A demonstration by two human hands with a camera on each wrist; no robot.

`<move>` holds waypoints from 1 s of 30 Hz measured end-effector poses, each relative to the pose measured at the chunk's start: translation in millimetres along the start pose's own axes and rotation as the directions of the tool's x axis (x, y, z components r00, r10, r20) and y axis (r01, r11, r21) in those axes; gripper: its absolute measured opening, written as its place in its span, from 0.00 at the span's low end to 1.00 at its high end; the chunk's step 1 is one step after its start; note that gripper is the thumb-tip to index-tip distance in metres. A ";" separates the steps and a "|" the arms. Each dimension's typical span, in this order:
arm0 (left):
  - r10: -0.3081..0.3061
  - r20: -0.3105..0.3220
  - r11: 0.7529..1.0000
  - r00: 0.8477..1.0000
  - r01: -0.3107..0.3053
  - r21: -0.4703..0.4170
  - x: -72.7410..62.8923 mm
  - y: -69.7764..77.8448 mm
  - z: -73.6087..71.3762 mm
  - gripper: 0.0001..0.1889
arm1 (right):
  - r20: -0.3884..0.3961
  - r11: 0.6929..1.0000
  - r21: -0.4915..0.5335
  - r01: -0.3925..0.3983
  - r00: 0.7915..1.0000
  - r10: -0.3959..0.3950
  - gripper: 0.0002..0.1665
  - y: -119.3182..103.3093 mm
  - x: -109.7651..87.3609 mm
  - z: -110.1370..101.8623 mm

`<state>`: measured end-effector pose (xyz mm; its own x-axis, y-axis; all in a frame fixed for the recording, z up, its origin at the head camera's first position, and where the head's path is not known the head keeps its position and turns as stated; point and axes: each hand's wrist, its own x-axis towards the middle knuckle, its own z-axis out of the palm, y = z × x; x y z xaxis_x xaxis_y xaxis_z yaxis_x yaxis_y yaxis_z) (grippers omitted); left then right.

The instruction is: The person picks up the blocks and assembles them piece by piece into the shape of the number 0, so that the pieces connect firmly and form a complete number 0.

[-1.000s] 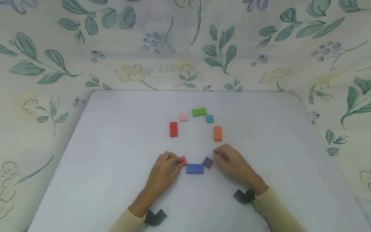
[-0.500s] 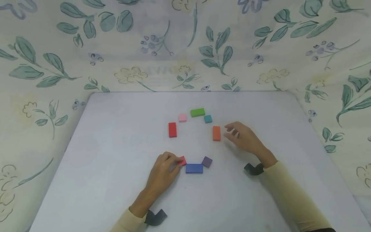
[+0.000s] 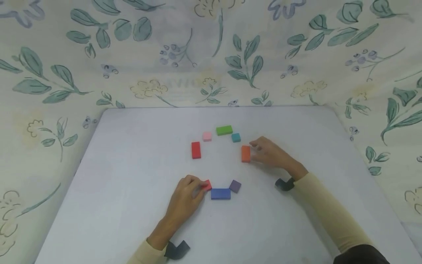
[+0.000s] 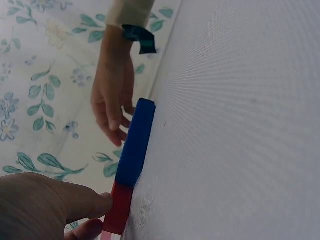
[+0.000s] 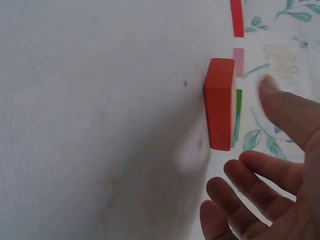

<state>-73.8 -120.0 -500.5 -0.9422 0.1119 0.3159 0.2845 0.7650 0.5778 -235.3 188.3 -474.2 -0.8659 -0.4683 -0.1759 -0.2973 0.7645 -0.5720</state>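
Observation:
My left hand (image 3: 185,196) pinches a small red block (image 3: 207,186) between thumb and fingertips; it stays on the table. In the left wrist view that red block (image 4: 119,207) touches the end of a long blue block (image 4: 136,142). At the blue block's right end in the head view lies a small purple block (image 3: 235,186), turned at an angle. My right hand (image 3: 271,154) is just right of an orange block (image 3: 245,154). The right wrist view shows its thumb and fingers spread and apart from that orange block (image 5: 220,105).
A larger red block (image 3: 196,150), a pink block (image 3: 207,136), a green block (image 3: 224,130) and a teal block (image 3: 236,137) form the far part of a loose ring on the white table (image 3: 132,154). Floral cloth (image 3: 184,84) hangs behind the table.
My right hand has left the purple block and moved away from me to the right, then slightly left toward the orange block. My left hand has kept its pinch on the small red block.

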 end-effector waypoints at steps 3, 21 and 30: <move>0.012 -0.003 1.000 1.000 -0.012 0.002 -0.8 -0.5 0.4 0.13 | -0.020 1.000 0.003 -0.001 1.000 0.001 0.30 0.8 1.1 4.5; -0.005 0.024 1.000 1.000 0.004 0.014 -1.8 0.6 -1.4 0.12 | 0.003 0.998 -0.006 -0.069 0.998 0.069 0.31 3.9 11.1 19.7; 0.039 -0.020 0.999 0.999 -0.039 0.011 -1.2 -1.8 -0.9 0.14 | -0.028 0.995 0.071 -0.074 0.997 0.076 0.30 -2.0 7.7 22.4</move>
<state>-73.0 -122.1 -501.3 -0.9268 0.1290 0.3527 0.3187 0.7669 0.5571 -232.4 173.2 -492.4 -0.8968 -0.3961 -0.1969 -0.2028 0.7637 -0.6129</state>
